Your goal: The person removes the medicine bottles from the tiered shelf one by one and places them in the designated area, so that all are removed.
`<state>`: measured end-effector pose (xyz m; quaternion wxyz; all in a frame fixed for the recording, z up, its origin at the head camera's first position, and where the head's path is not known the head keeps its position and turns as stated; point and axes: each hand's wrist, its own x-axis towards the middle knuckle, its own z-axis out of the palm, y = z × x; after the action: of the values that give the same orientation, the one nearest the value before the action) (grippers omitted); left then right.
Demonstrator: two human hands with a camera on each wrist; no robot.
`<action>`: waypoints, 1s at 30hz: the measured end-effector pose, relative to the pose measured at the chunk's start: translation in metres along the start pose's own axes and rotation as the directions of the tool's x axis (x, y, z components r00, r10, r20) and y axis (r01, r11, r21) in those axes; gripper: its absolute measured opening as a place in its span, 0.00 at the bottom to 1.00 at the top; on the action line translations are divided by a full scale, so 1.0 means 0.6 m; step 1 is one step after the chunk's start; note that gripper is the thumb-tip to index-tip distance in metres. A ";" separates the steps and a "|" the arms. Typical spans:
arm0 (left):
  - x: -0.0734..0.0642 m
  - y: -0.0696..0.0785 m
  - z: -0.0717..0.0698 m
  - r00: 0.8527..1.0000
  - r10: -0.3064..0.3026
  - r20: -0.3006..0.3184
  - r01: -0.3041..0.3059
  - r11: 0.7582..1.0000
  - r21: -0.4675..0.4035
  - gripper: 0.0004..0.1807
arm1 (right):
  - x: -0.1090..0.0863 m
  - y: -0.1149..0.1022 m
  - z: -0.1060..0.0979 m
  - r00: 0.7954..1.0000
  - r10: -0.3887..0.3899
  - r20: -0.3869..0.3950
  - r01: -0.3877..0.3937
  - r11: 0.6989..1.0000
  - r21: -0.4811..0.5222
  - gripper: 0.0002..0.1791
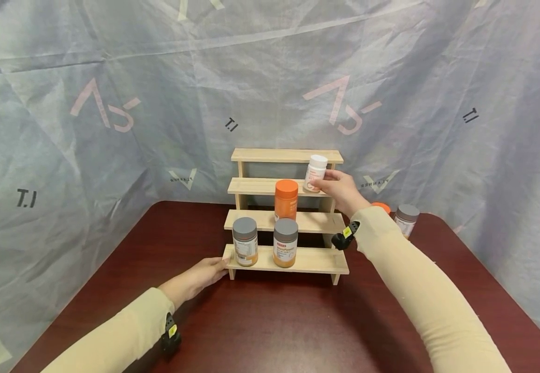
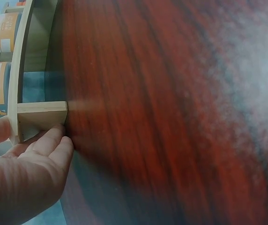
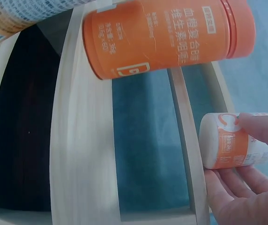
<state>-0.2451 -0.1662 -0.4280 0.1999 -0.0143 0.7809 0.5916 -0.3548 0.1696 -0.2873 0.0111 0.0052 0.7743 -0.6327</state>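
A wooden stepped shelf (image 1: 316,262) with several tiers stands on the table. My left hand (image 1: 206,273) grips the left end of its lowest tier; in the left wrist view the thumb is above the board and the fingers (image 2: 49,143) lie below, by the leg. My right hand (image 1: 341,190) holds a white pill bottle (image 1: 315,173) with an orange-and-white label, upright at the right of the second tier from the top. In the right wrist view the bottle's base (image 3: 210,140) is at that tier's edge; whether it bears weight there I cannot tell.
Two grey-lidded jars (image 1: 245,242) stand on the lowest tier, and an orange bottle (image 1: 286,199) on the tier above. Behind my right forearm are another grey-lidded jar (image 1: 407,219) and an orange lid (image 1: 381,206). A grey printed curtain (image 1: 270,77) hangs behind the table (image 1: 270,321).
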 end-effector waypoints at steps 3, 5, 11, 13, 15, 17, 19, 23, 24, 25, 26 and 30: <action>-0.001 0.001 0.000 1.000 -0.006 0.004 0.006 1.000 0.006 0.29 | -0.003 -0.001 -0.005 1.000 0.012 0.006 -0.012 1.000 -0.003 0.34; -0.001 0.000 0.000 1.000 -0.007 0.003 0.007 1.000 0.007 0.29 | -0.005 -0.002 -0.008 1.000 0.011 0.010 -0.011 1.000 0.004 0.34; -0.003 -0.002 0.000 1.000 -0.008 -0.006 0.008 1.000 0.010 0.29 | -0.010 -0.001 -0.017 1.000 0.007 0.017 -0.007 1.000 0.008 0.35; -0.003 -0.001 0.001 1.000 -0.006 -0.009 0.006 1.000 0.015 0.29 | -0.012 0.000 -0.023 1.000 0.002 0.011 -0.002 1.000 -0.007 0.36; -0.003 0.002 0.003 1.000 -0.002 -0.012 0.003 1.000 0.017 0.29 | -0.013 0.001 -0.028 1.000 -0.011 -0.003 0.011 1.000 -0.026 0.36; -0.003 0.004 0.004 1.000 -0.002 -0.012 0.002 1.000 0.024 0.29 | -0.014 0.003 -0.033 1.000 -0.026 -0.015 0.026 0.999 -0.045 0.36; -0.002 0.004 0.005 1.000 0.000 -0.009 0.000 1.000 0.029 0.29 | -0.015 0.004 -0.037 0.999 -0.037 -0.020 0.036 0.998 -0.055 0.36; -0.001 0.002 0.006 1.000 0.004 -0.006 -0.004 0.999 0.034 0.28 | -0.017 0.004 -0.043 0.999 -0.033 -0.017 0.032 0.997 -0.069 0.36; -0.001 0.002 0.006 1.000 0.007 -0.006 -0.007 0.999 0.034 0.28 | -0.018 0.004 -0.044 0.999 -0.032 -0.015 0.031 0.997 -0.066 0.37; -0.002 0.001 0.006 1.000 0.006 -0.008 -0.006 0.999 0.036 0.28 | -0.018 0.004 -0.045 0.999 -0.028 -0.019 0.027 0.998 -0.063 0.37; -0.002 0.001 0.006 1.000 0.006 -0.012 -0.005 0.999 0.035 0.28 | -0.018 0.003 -0.046 0.999 -0.028 -0.021 0.026 0.998 -0.061 0.37; -0.003 0.000 0.006 1.000 -0.012 -0.026 0.013 0.999 0.034 0.29 | -0.019 0.004 -0.052 0.999 -0.024 -0.030 0.022 0.999 -0.048 0.38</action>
<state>-0.2424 -0.1633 -0.4279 0.1938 -0.0231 0.7934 0.5765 -0.3438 0.2009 -0.2832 -0.0079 0.0056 0.7893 -0.6139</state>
